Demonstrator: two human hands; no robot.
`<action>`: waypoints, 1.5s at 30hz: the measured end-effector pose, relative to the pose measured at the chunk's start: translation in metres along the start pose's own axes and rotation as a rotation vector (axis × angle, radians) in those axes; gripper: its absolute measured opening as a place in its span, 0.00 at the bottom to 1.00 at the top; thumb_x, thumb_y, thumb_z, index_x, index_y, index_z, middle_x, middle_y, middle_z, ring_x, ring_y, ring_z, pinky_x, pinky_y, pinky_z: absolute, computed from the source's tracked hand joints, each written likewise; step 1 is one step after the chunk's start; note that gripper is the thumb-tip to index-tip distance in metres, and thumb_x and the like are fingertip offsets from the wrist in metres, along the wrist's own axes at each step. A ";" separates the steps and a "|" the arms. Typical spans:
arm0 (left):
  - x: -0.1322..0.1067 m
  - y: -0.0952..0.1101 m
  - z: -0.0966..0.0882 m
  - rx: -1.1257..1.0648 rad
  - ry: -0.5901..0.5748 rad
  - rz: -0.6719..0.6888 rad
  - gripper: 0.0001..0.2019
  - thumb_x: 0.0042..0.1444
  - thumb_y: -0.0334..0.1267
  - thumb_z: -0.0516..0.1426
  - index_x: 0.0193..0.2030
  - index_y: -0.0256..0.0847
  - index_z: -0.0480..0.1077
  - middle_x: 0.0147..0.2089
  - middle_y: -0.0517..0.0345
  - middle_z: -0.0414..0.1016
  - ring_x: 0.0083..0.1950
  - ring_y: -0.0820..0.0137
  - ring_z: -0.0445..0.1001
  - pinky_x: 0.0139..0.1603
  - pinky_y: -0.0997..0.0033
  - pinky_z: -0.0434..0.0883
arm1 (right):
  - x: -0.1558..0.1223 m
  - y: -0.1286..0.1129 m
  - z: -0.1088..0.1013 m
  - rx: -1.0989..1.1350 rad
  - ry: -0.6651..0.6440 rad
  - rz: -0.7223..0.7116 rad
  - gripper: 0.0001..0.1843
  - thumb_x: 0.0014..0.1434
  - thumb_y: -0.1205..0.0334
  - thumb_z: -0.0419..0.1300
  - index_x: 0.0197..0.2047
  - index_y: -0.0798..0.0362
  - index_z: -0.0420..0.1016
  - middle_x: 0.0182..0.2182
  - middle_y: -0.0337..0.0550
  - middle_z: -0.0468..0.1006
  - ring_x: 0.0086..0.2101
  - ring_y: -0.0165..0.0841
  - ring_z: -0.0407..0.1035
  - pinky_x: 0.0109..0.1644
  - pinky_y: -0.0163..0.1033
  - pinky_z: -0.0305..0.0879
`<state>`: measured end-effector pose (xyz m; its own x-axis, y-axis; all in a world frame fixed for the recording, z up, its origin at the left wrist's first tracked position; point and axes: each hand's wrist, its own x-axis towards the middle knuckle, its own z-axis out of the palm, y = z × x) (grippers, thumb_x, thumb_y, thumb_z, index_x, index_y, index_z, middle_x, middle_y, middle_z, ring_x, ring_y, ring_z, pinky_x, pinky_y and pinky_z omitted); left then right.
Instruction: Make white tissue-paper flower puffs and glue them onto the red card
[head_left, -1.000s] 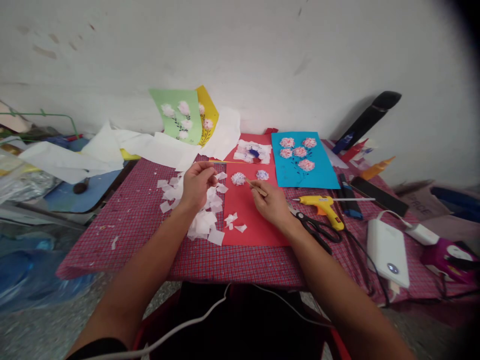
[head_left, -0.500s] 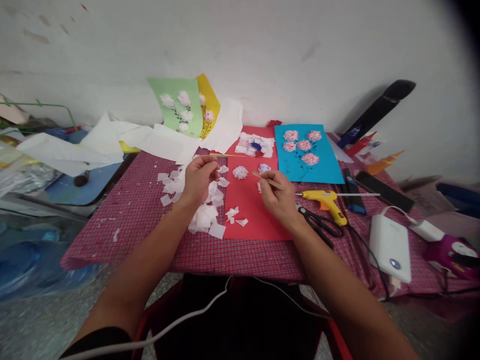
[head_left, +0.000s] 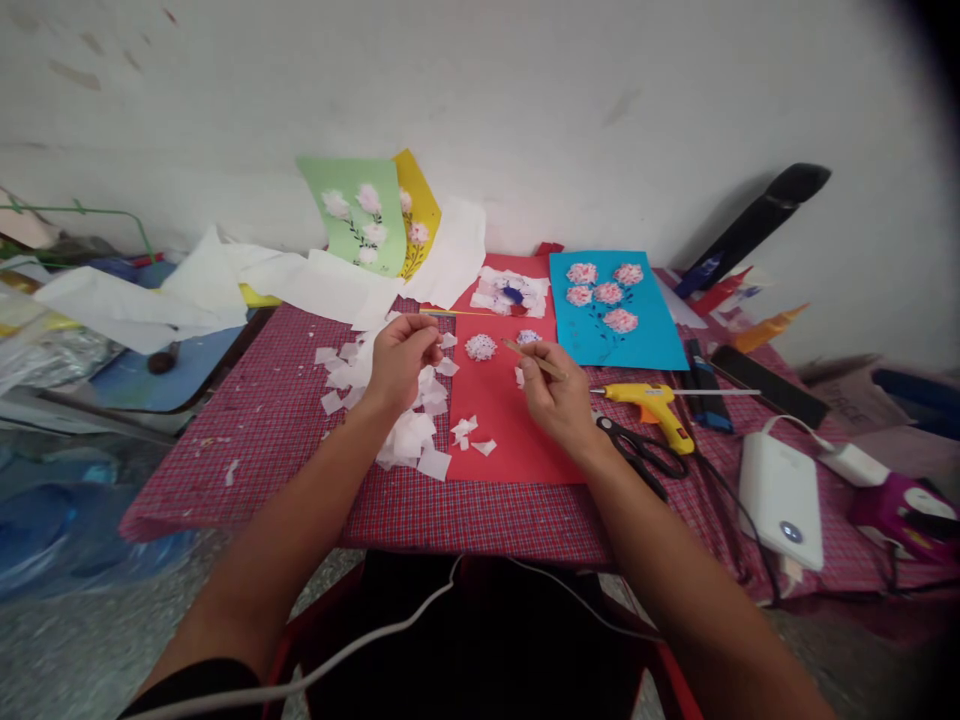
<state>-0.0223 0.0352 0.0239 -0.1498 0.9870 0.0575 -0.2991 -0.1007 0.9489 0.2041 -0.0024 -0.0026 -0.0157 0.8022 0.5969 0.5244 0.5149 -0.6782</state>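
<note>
My right hand is closed round a thin tan wooden stick, held above the red paper. The stick's tip points left toward a speckled white paper pompom flower. Another speckled flower lies just beyond that hand, which partly covers one more white piece. Thumb and fingers of my left hand are pinched together over a pile of white paper squares; anything between them is too small to make out. A few folded paper scraps rest on the red paper.
Behind the red paper, a crumpled white sheet carries blue paint. A blue card with pink-white flowers lies to the right. Near my right forearm are a yellow glue gun, black scissors and a white power bank with cables.
</note>
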 end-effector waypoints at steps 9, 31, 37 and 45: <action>0.001 0.000 0.000 -0.004 0.009 0.003 0.06 0.48 0.30 0.62 0.34 0.40 0.72 0.28 0.60 0.72 0.23 0.77 0.68 0.25 0.72 0.65 | -0.001 0.003 -0.003 0.019 0.050 -0.041 0.12 0.71 0.58 0.53 0.53 0.47 0.75 0.41 0.47 0.81 0.41 0.40 0.77 0.47 0.49 0.74; 0.002 0.004 -0.002 -0.019 0.038 0.013 0.06 0.48 0.30 0.62 0.35 0.40 0.72 0.28 0.60 0.72 0.23 0.76 0.68 0.25 0.72 0.66 | -0.002 -0.006 -0.001 0.005 -0.035 -0.031 0.14 0.71 0.54 0.54 0.52 0.50 0.77 0.34 0.44 0.83 0.31 0.37 0.78 0.38 0.43 0.74; 0.004 0.006 -0.003 -0.013 0.052 0.022 0.05 0.49 0.29 0.62 0.34 0.41 0.72 0.28 0.60 0.72 0.23 0.77 0.67 0.25 0.72 0.65 | -0.002 -0.007 -0.003 -0.041 -0.060 -0.075 0.14 0.70 0.52 0.55 0.46 0.48 0.80 0.37 0.46 0.84 0.36 0.39 0.79 0.42 0.45 0.75; 0.006 0.000 -0.005 0.049 0.019 0.062 0.07 0.49 0.30 0.63 0.36 0.40 0.72 0.28 0.60 0.73 0.23 0.77 0.68 0.25 0.72 0.66 | -0.001 -0.010 -0.006 -0.043 -0.028 -0.100 0.14 0.70 0.52 0.56 0.38 0.49 0.79 0.30 0.43 0.82 0.31 0.36 0.76 0.37 0.42 0.72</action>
<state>-0.0279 0.0409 0.0223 -0.1845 0.9766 0.1109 -0.2421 -0.1545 0.9579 0.2037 -0.0103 0.0063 -0.0932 0.7556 0.6484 0.5553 0.5800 -0.5960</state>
